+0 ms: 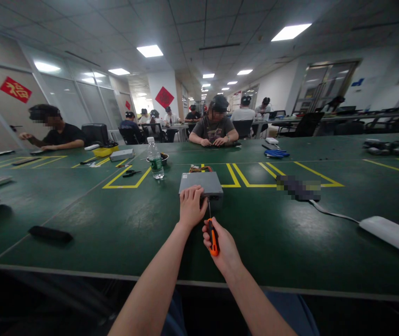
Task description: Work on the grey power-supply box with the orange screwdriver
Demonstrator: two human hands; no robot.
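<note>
A grey metal computer power supply [204, 179] sits on the green table in front of me, with a socket in its near face and bundled wires [199, 169] behind it. My left hand [192, 205] holds the box at its near left edge, fingers over the top and thumb by the near face. In my right hand [225, 245] is a screwdriver [213, 239] with an orange and black handle, the fingers closed around it. Its thin shaft points up to the near face, close to my left thumb. The exact spot where the tip meets the box is too small to make out.
A water bottle [155, 161] stands behind to the left, beside a dark bowl [164, 158]. A black bar [50, 233] lies at left, a white power strip [393, 235] at right. Blue gloves [276, 153] lie farther back. A co-worker [215, 126] sits opposite.
</note>
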